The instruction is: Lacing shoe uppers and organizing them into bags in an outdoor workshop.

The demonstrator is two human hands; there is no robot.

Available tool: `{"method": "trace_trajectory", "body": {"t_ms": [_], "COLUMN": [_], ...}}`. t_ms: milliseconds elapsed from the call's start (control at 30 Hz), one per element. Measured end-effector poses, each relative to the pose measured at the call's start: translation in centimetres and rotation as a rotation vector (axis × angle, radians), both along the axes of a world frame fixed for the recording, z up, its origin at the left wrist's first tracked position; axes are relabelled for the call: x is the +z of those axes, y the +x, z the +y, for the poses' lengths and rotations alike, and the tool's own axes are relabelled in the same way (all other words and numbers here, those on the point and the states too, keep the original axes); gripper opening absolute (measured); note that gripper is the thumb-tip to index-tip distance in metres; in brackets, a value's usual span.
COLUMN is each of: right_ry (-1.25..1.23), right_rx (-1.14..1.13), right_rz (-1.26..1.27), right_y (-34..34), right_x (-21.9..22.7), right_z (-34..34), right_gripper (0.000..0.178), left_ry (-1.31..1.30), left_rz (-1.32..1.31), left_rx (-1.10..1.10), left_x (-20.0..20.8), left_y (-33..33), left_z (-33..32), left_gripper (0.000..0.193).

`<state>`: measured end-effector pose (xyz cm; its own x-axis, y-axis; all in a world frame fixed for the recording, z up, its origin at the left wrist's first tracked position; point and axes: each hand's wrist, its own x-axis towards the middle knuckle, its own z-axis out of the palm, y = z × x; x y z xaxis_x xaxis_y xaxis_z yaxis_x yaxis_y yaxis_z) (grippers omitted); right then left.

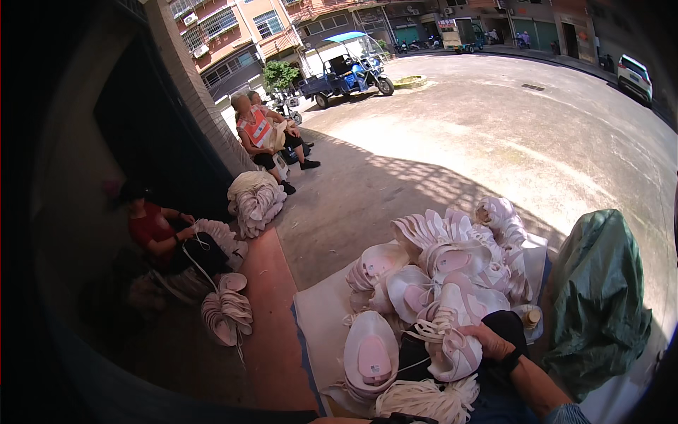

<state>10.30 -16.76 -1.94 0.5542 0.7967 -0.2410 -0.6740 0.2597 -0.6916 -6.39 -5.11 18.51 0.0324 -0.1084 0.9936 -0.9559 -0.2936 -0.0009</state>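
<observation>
1. Right hand (491, 342) grasps a white-and-pink shoe upper (459, 359) by its side; left hand out of sight, can't tell.
2. Upper sits over dark cloth (415, 357), near side of worktop (318, 305), just above loose laces (429, 398).
3. Risk: trailing laces could snag and tangle if the upper is pulled.
4. Risk: leaning pile of uppers (452, 263) could slide if bumped.
5. Pale dish (523, 309) holds a tan-topped item (531, 320); green cover (600, 304), contents hidden.
</observation>
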Motion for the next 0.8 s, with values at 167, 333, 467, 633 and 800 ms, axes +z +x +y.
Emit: {"method": "trace_trajectory", "body": {"t_ms": [167, 333, 467, 633, 800], "right_ry": [-0.012, -0.010, -0.010, -0.040, 0.017], "right_rx": [0.005, 0.002, 0.027, -0.009, 0.029], "right_rz": [-0.001, -0.010, 0.022, -0.023, 0.029], "right_y": [-0.1, -0.1, 0.1, 0.0, 0.3], "right_x": [0.3, -0.7, -1.2, -0.4, -1.2], "right_z": [0.3, 0.0, 0.0, 0.0, 0.0], "right_gripper": [0.036, 0.035, 0.040, 0.037, 0.045], "left_ry": [0.024, 0.044, 0.060, 0.079, 0.101], "left_rz": [0.013, 0.022, 0.033, 0.046, 0.064], "left_rx": [0.004, -0.008, -0.012, -0.014, -0.016], "left_x": [-0.3, -0.9, -1.2, -1.5, -1.7], "left_y": [0.4, 0.7, 1.0, 1.3, 1.2], "left_z": [0.1, 0.2, 0.3, 0.4, 0.4], "left_gripper": [0.056, 0.057, 0.059, 0.060, 0.061]}}
